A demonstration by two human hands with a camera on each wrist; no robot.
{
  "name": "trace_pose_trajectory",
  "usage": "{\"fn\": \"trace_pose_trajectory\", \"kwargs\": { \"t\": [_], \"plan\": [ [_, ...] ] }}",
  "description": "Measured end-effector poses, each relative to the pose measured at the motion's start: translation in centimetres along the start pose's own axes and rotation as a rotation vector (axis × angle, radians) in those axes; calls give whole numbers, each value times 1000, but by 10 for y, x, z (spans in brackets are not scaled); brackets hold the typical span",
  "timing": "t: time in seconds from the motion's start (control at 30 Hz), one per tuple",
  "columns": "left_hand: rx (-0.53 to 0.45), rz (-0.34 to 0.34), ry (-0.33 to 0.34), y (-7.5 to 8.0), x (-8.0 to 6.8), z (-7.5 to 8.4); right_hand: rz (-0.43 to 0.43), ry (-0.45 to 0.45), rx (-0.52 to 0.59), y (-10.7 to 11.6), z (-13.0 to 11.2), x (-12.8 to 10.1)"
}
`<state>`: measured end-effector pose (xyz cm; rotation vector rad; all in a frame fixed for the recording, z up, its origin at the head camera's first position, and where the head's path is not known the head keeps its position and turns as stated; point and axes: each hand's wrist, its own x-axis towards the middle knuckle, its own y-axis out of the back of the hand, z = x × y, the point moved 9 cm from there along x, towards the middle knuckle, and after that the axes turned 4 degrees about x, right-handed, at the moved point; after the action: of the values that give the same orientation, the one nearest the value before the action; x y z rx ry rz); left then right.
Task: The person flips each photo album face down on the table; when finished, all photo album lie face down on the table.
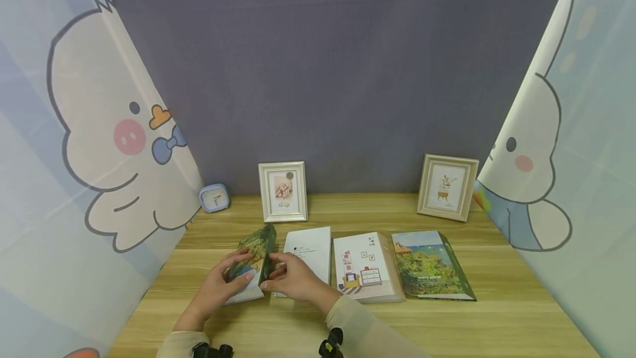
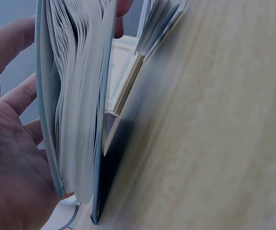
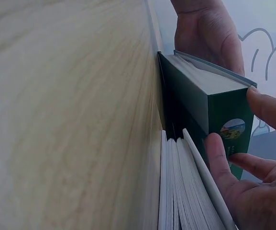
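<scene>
A thick green photo album [image 1: 256,246] with a painted cover lies at the left of a row of albums. Across its cover rests my left hand [image 1: 221,283], thumb and fingers spread on the painted face. My right hand [image 1: 293,278] grips the album's dark spine, thumb at the cover-side edge and a finger at the lower edge, as the right wrist view shows. Page edges of the green album [image 2: 80,96] face the left wrist camera. Just right of it lies a white album [image 1: 314,247] with small print, partly hidden behind my right hand.
Further right lie a white album with a furniture drawing [image 1: 365,278] and another painted album [image 1: 427,264]. Behind them stand a white picture frame [image 1: 300,192], a beige picture frame [image 1: 422,203] and a blue clock [image 1: 215,198]. A grey curtain [image 1: 328,82] closes the wooden table's back.
</scene>
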<state>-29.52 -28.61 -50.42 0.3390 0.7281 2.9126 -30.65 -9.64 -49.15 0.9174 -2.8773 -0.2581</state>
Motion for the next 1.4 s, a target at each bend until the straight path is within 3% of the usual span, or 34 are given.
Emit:
{"fn": "trace_pose_trajectory", "kwargs": {
  "t": [0.23, 0.57, 1.17, 1.4],
  "plan": [
    [27, -6, -5, 0, 0, 0, -7, -24, -6, -2, 3, 1],
    [132, -62, 10, -7, 2, -2, -66, -112, -166, -4, 10, 0],
    [162, -68, -12, -9, 3, -7, -28, -88, -172, -2, 9, 0],
    [183, -67, 20, -9, 4, -5, -42, -79, -210, 1, 8, 0]
  ]
}}
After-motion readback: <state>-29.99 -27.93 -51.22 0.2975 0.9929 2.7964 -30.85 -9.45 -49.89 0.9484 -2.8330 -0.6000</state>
